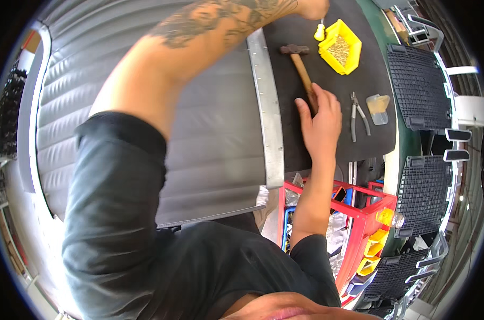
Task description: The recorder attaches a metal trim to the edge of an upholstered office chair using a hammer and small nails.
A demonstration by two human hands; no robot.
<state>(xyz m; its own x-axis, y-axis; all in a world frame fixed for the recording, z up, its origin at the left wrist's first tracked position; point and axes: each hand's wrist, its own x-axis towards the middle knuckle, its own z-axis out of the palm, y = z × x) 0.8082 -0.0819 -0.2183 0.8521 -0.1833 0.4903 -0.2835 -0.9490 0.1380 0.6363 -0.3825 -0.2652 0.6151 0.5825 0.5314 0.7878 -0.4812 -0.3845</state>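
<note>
My right hand (323, 120) is open beside the wooden handle of a hammer (301, 69). The handle runs between the thumb and the outstretched fingers, and the fingertips lie against it. The hammer's head points away from me on the dark mat. My left arm reaches across the top of the view. At the far edge my left hand (312, 7) is partly cut off, and its fingers are hidden. Close to it is a small tool with a bulbous yellow handle (320, 33), beside a yellow bin (354, 56) of small brass-coloured pieces.
A grey padded, ribbed cover (210, 138) spreads at left, with a metal ruler (268, 112) along its right edge. Grey-handled pliers (355, 114) and a small clear container (378, 109) lie right of my right hand. A red cart (359, 210) stands beneath my right forearm.
</note>
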